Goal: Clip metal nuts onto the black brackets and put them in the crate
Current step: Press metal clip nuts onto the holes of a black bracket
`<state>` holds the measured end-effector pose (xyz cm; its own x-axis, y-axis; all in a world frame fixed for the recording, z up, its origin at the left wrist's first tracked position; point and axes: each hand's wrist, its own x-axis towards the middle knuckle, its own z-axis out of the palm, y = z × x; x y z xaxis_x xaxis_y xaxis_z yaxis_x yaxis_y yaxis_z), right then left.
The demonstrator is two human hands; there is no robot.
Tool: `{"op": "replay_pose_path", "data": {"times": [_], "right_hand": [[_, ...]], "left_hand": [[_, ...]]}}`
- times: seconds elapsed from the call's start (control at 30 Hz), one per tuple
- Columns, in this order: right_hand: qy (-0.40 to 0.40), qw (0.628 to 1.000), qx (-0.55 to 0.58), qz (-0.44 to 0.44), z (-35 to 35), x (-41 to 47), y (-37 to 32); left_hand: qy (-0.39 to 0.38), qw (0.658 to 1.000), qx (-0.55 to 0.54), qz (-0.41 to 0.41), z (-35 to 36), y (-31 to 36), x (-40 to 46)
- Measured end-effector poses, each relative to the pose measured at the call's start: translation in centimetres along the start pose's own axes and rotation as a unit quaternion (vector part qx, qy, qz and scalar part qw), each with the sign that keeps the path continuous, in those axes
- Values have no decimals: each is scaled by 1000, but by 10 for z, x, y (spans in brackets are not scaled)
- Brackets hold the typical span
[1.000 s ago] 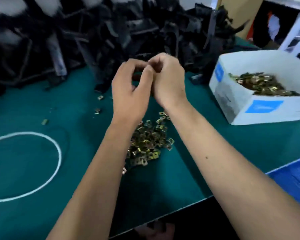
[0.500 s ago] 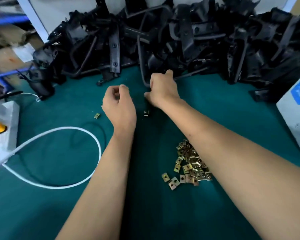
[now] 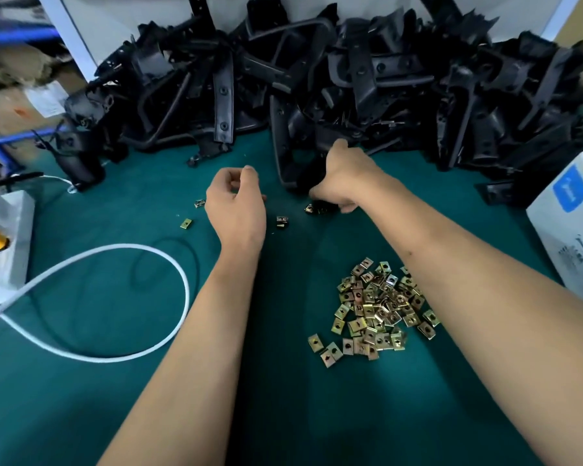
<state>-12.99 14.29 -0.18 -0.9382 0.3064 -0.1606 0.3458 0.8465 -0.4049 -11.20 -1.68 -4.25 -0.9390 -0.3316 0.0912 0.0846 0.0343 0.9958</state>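
Now | right hand (image 3: 345, 181) grips bracket (image 3: 292, 169) | nuts (image 3: 377, 307) nearer

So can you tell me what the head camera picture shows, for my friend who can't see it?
A person's right hand grips a black metal bracket from a big pile, while the left hand hovers curled over the green table. Small brass-coloured square clip nuts lie heaped nearby.

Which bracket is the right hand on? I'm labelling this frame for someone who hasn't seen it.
Start at the heap of black metal brackets along the far edge of the green table. At the heap's near edge, right of centre, one black curved bracket juts toward the viewer. It alone has the right hand gripping it.
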Motion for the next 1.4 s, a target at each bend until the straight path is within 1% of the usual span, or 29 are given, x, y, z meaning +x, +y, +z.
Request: {"op": "replay_pose_path", "data": {"times": [0.07,0.17,0.23,0.3,0.37,0.43,0.5,0.53,0.57,0.6,0.63,0.7,0.73,0.77,0.83,0.9,0.93,0.97,1.0,1.1,1.17,1.27,1.33,1.4], "right_hand": [[12,999,43,-10,-1,-1,4],[9,993,114,-11,-7,-5,3],[36,988,149,-30,-13,-10,1],[76,977,195,-51,-17,-18,-3],[108,968,209,-85,-19,-29,-6],[127,965,155,-170,-14,-42,-7],[109,958,41,-262,-8,-54,-4],[83,951,-18,-299,-4,-59,-2],[53,942,-50,-326,-2,-63,1],[22,939,-46,-339,-2,-66,7],[-7,941,-2,-340,-5,-69,12],[-69,941,122,-309,-17,-74,28],[-92,941,156,-287,-25,-74,38],[-113,943,159,-271,-34,-74,48],[-173,946,100,-255,-47,-72,66],[-233,942,24,-238,-46,-73,76],[-235,943,-3,-236,-41,-74,79],[-223,945,-21,-238,-36,-75,79],[-211,947,-30,-241,-31,-76,80],[-193,948,-35,-249,-23,-77,83],[-180,951,-8,-252,-22,-77,88],[-182,948,44,-257,-20,-79,95],[-179,945,41,-270,-17,-81,94],[-176,941,40,-288,-12,-83,92]], "left_hand": [[-4,1000,6,1,0,1,-2],[3,1000,1,-1,-1,1,-2],[5,1000,-6,0,-1,1,0],[-9,999,-41,-5,-2,0,1],[-58,992,-107,-31,-1,2,1],[-143,970,-184,-70,0,6,1],[-230,938,-243,-92,1,10,-2],[-258,928,-254,-86,3,12,-3],[-267,928,-249,-68,4,12,-3],[-257,937,-231,-48,5,12,-4],[-232,950,-206,-33,6,11,-3],[-159,970,-181,-30,7,9,-3],[-137,972,-187,-45,5,8,-1],[-126,968,-205,-74,4,7,0],[-137,939,-278,-146,2,6,4],[-155,897,-357,-208,2,7,4],[-162,879,-385,-231,4,7,4],[-168,868,-398,-246,6,7,2],[-178,864,-399,-250,7,7,0],[-227,891,-333,-207,4,5,-2],[-273,901,-283,-183,2,6,-3],[-338,900,-227,-155,-1,7,-3],[-373,895,-205,-133,-2,6,-2],[-387,890,-203,-128,-2,6,-5]]}}
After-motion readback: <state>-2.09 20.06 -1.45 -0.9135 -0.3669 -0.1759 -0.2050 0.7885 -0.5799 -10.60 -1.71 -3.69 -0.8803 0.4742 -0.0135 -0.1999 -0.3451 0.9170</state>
